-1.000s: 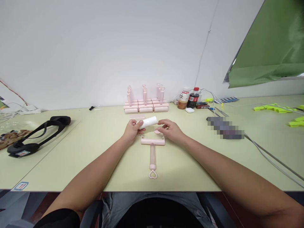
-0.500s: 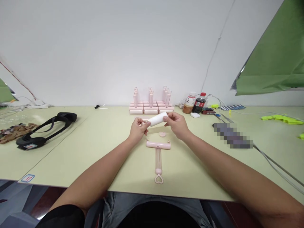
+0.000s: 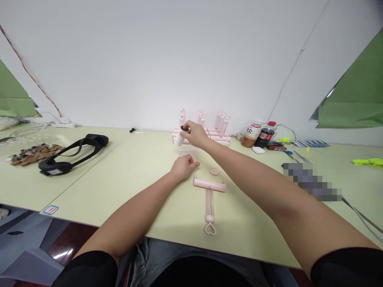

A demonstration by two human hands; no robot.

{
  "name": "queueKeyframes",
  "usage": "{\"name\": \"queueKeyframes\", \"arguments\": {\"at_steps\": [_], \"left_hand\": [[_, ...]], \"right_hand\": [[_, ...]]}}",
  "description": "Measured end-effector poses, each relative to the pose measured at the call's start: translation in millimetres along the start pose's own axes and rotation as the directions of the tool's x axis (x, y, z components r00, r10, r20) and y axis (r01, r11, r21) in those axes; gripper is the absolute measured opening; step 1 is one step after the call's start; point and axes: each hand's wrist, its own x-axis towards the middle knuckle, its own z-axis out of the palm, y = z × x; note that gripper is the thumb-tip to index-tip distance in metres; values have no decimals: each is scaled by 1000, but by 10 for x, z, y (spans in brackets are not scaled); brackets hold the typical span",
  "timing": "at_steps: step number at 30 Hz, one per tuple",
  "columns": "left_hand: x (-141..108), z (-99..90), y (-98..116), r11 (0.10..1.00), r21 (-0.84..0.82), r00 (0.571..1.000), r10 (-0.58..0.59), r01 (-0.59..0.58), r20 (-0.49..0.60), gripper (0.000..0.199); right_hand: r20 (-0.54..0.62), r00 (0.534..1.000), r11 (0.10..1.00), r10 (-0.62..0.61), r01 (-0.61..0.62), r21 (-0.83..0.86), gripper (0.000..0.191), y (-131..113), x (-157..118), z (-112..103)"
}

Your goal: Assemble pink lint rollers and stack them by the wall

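Note:
My right hand (image 3: 194, 133) grips the upper end of a white roll (image 3: 180, 138), which is tilted close to upright near the pink row at the back. Nearer to me, my left hand (image 3: 183, 166) rests by the table with its fingers curled; whether it holds anything is too small to tell. A pink T-shaped handle piece (image 3: 210, 184) lies in front, its clear stem toward me and a heart-shaped ring at the end. Just behind its crossbar is a round pink cap (image 3: 214, 171). A clear flat piece (image 3: 188, 150) lies between my hands.
Pink rollers (image 3: 220, 139) with upright handles stand by the wall. To their right are a tea bottle (image 3: 250, 134), a cola bottle (image 3: 266, 135) and a white case (image 3: 258, 150). A black headset (image 3: 74, 155) and brown pieces (image 3: 32, 155) lie left.
The white roll has left my left hand and moved left and back in my right hand, turning from nearly level to steep. My left hand has lowered. The view has shifted left.

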Motion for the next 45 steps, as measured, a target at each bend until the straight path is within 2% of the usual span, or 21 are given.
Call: {"name": "queueKeyframes", "arguments": {"at_steps": [2,4,7,10,12,14,17,23,27,30,33,35,37,39,41,43,45], "left_hand": [[1,-10,0,999,36,1000,19,-20,11,34],[17,-33,-10,997,69,999,29,-30,14,41],[57,-74,-43,993,118,1000,14,-11,-24,48],[101,-112,-102,975,216,997,-47,60,-66,41],[120,-127,-145,951,291,993,-94,109,-65,28],[128,-132,-171,930,343,992,-120,130,-49,18],[122,-123,-165,918,380,993,-118,115,-17,18],[113,-89,-125,923,385,997,-20,-8,69,27],[130,-74,-151,934,349,995,46,-74,89,37],[134,-82,-175,939,322,991,91,-119,102,29],[128,-111,-204,943,293,984,124,-156,127,17],[124,-133,-223,947,274,981,135,-169,139,15],[121,-147,-232,949,262,979,141,-175,145,15],[121,-144,-222,948,260,977,147,-183,152,16],[119,-123,-194,943,272,975,154,-193,161,17],[112,-93,-157,935,294,974,156,-199,163,20],[97,-66,-121,928,313,974,156,-201,162,23]], "right_hand": [[117,993,990,-35,50,-133,20,-81,79,161],[196,980,980,-26,63,-187,21,-113,127,290],[266,964,977,18,40,-209,23,-73,164,410],[299,952,974,62,8,-225,34,26,175,448],[305,949,975,77,-7,-224,42,90,173,442],[311,947,975,81,-9,-223,43,136,167,422],[322,944,973,72,5,-233,36,172,165,374],[346,938,962,36,61,-267,32,210,174,252],[359,932,960,43,60,-272,34,236,157,216],[362,930,963,59,42,-264,38,246,137,199],[347,936,966,64,30,-257,52,249,94,116],[319,945,964,80,9,-267,53,252,16,-13],[299,948,958,113,-24,-287,40,257,-132,-200],[331,933,954,144,-43,-295,22,264,-356,-415],[429,885,958,181,-61,-279,14,273,-629,-607],[562,791,963,242,-125,-238,13,287,-902,-728],[589,758,956,279,-162,-245,21,310,-1119,-757]]}}
